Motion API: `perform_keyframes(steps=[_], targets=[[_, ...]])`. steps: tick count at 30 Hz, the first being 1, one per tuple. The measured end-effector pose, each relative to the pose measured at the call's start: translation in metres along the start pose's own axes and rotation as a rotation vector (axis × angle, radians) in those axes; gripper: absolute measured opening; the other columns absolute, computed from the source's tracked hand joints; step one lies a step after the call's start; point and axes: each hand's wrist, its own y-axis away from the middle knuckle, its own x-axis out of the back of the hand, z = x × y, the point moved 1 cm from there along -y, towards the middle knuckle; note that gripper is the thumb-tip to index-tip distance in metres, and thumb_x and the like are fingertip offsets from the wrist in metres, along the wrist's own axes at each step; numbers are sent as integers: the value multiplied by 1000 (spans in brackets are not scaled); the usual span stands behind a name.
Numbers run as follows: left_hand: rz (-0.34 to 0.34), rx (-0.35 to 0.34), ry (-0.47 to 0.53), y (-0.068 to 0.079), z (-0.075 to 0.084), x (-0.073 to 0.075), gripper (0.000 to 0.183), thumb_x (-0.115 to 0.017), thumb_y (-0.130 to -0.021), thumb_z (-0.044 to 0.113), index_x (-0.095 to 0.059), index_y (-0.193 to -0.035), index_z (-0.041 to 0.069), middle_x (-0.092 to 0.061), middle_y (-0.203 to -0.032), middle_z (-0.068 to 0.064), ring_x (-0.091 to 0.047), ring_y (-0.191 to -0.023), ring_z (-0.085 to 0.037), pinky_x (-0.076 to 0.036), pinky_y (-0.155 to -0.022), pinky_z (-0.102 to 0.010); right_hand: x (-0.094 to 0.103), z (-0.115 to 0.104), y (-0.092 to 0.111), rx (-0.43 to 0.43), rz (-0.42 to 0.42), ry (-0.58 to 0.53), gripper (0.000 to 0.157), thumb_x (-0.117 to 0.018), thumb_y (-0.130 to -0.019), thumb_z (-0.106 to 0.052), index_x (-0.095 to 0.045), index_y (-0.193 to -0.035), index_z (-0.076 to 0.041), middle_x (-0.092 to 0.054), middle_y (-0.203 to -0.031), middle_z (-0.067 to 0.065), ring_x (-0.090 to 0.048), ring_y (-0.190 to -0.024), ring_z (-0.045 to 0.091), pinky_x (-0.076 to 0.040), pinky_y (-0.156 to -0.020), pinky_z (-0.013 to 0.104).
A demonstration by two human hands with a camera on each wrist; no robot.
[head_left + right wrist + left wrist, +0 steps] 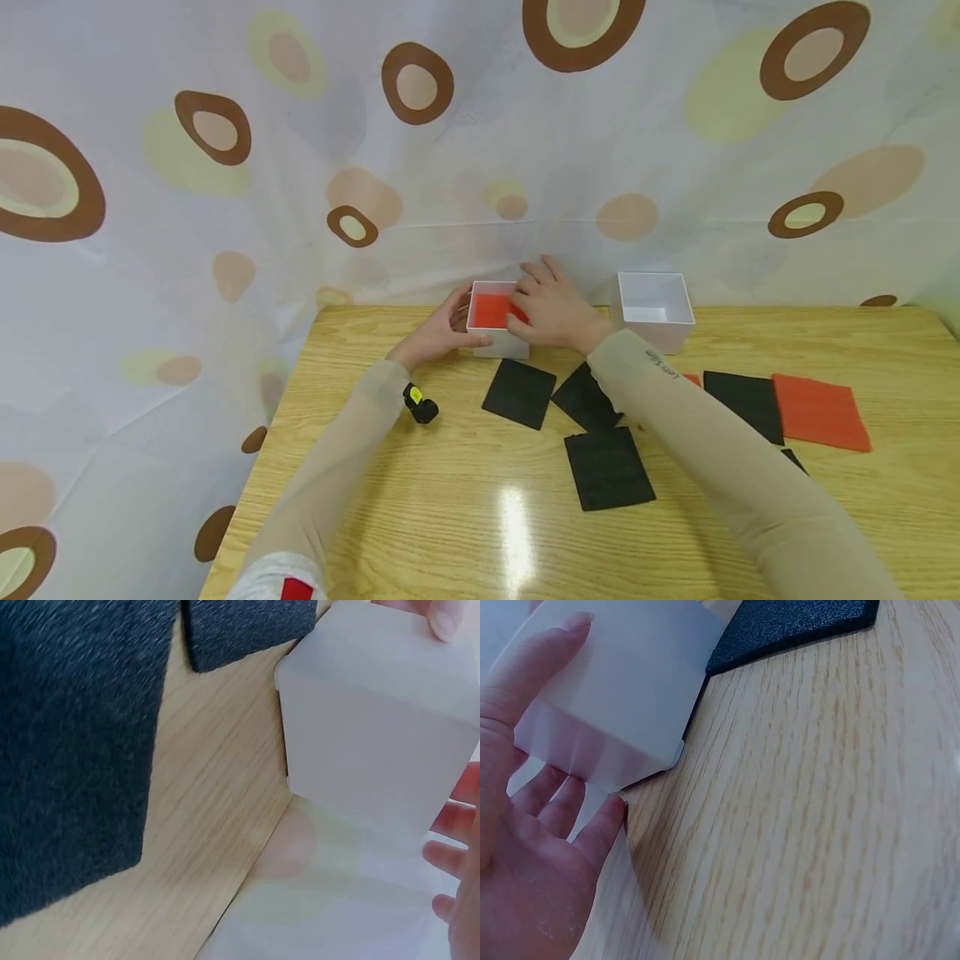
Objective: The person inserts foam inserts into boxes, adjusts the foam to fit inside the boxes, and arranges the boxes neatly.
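Observation:
A white box (500, 344) with an open top stands at the back edge of the table, a red felt square (491, 310) inside it. My left hand (442, 331) grips the box from the left, thumb across its front face and the other fingers along its side, as the left wrist view shows. Over the box's right rim is my right hand (557, 308), its thumb and forefinger dipping inside with red felt between them. Its other fingers reach up over the back in the head view. In the right wrist view, several fingertips (445, 859) show beyond the box wall.
A second white box (654, 333) stands further right at the wall cloth. Black felt squares (519, 393) lie before the first box and under the right forearm. Another red felt square (821, 412) lies to the right beside a black one (742, 404). Patterned cloth hangs behind.

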Motion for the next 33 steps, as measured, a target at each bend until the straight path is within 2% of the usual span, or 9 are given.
perform_keyframes(steps=[7, 11, 19, 27, 33], targets=[[7, 7, -8, 1, 0, 0, 102, -80, -93, 12, -13, -167, 25, -27, -169, -3, -28, -156, -24, -36, -122, -40, 4, 3, 4, 21, -46, -21, 47, -47, -102, -42, -76, -116, -8, -69, -133, 11, -41, -147, 38, -12, -127, 60], [-2, 6, 3, 1, -1, 1, 102, -80, -93, 11, -11, -168, 24, -26, -169, -3, -27, -156, -24, -36, -121, -40, 8, 2, 4, 40, -44, -9, 46, -50, -103, -46, -77, -110, -9, -71, -129, 11, -42, -146, 38, -12, -127, 61], [-5, 4, 0, 1, 0, 0, 101, -80, -93, 12, -13, -167, 24, -25, -170, -3, -26, -157, -24, -35, -122, -40, 7, -1, 5, 55, -23, 70, 54, -50, -104, -54, -79, -99, -9, -73, -123, 10, -51, -136, 36, -24, -124, 59], [-6, 18, -4, 2, 1, 0, 102, -80, -93, 14, -12, -167, 25, -24, -170, -2, -26, -157, -24, -35, -122, -39, -1, 2, 4, 32, -46, 55, 62, -48, -103, -61, -73, -124, -8, -68, -135, 11, -46, -141, 37, -18, -125, 60], [-8, 21, -8, 2, 1, 0, 103, -80, -93, 14, -10, -168, 25, -23, -171, -2, -25, -157, -23, -35, -122, -38, -4, -1, 0, 11, -88, 33, 69, -45, -102, -66, -69, -133, -10, -64, -143, 11, -41, -146, 37, -14, -126, 61]])
